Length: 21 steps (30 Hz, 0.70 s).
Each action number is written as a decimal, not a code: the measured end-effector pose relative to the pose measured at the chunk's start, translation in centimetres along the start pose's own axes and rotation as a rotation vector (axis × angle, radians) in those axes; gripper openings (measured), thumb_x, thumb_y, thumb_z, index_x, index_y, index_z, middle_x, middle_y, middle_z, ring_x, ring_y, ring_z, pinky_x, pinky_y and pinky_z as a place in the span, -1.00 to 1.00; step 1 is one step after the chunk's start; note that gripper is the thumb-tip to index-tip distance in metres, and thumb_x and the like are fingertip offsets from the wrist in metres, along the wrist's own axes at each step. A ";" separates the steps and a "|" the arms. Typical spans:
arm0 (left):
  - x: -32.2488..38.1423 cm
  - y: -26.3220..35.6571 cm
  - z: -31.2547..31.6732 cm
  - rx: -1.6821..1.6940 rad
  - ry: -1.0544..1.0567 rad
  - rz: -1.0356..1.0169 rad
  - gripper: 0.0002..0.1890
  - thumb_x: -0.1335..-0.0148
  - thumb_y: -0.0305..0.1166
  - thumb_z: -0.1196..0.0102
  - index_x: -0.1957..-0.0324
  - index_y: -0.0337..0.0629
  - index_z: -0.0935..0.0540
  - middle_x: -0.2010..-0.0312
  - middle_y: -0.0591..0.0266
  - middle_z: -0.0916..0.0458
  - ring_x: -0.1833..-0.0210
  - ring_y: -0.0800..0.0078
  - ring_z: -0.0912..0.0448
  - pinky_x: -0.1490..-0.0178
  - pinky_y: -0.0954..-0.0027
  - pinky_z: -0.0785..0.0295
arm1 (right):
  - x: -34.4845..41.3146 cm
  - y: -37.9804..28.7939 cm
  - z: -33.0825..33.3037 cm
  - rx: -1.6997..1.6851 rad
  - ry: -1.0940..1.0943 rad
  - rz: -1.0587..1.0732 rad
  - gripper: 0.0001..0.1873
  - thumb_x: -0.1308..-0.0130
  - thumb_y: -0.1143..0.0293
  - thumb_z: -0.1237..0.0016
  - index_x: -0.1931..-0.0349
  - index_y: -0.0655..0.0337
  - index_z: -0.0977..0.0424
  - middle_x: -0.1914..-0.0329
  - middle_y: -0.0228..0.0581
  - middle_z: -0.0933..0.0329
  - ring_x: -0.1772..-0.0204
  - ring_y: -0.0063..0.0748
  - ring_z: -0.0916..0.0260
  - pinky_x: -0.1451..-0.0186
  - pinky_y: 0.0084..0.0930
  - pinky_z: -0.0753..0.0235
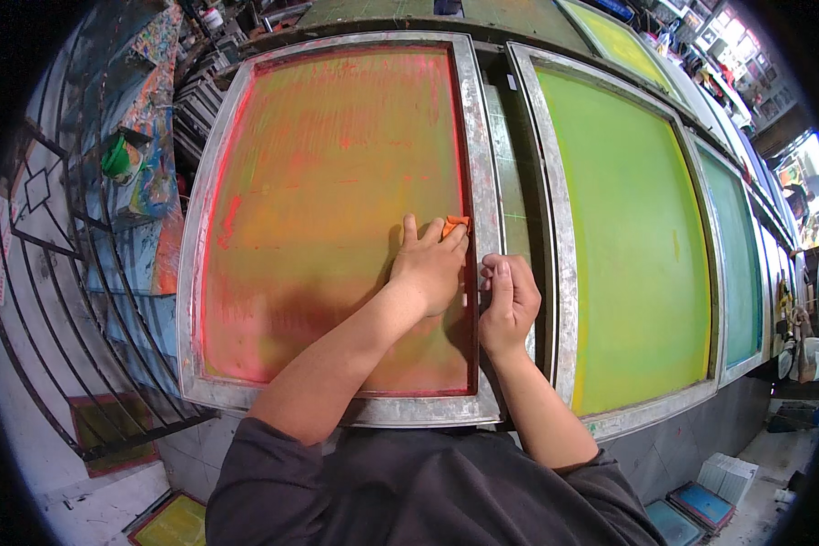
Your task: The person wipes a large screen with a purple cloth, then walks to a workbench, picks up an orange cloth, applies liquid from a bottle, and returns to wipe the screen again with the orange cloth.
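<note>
A silk-screen printing frame [486, 170] with metal edges lies before me, its orange-green mesh [327, 205] streaked with red ink along the border. My left hand [431, 266] is spread over the mesh near the right inner edge, its fingertips pressing an orange cloth [456, 224] into that edge. Part of the cloth is hidden under the fingers. My right hand [510, 300] rests at the frame's right rail with its fingers curled; whether it holds something small cannot be told. Beyond it to the right lies a second screen frame [549, 170] with yellow-green mesh [635, 252].
A bluish screen [730, 252] lies further right. A black metal railing [48, 280] stands at the left, with a green container [119, 158] on an ink-stained surface behind it. More screens [703, 505] stand low at the bottom right and a yellow one [170, 522] at the bottom left.
</note>
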State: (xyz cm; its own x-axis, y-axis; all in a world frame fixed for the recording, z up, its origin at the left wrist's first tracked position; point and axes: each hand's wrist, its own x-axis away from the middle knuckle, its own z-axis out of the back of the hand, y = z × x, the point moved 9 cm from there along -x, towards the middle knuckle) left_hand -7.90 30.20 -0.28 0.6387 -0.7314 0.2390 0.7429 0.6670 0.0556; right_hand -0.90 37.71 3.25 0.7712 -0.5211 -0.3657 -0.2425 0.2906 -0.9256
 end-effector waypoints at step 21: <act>-5.5 -2.8 1.8 -0.193 -0.023 0.105 -0.41 -0.15 -0.30 0.16 -0.27 -0.15 -0.19 -0.32 0.27 -0.13 -0.37 0.18 -0.04 -0.33 -0.23 0.22 | 0.0 0.5 0.3 0.012 0.015 0.026 -0.77 -0.34 0.47 0.31 0.37 0.41 -0.43 0.47 -0.30 -0.31 0.44 -0.58 -0.22 0.36 -0.64 -0.23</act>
State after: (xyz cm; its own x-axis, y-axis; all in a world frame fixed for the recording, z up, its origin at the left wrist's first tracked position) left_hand -13.90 32.61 0.02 0.7113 -0.6547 0.2558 0.6988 0.6979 -0.1569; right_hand -0.81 38.12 2.82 0.7559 -0.5252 -0.3908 -0.2550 0.3136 -0.9147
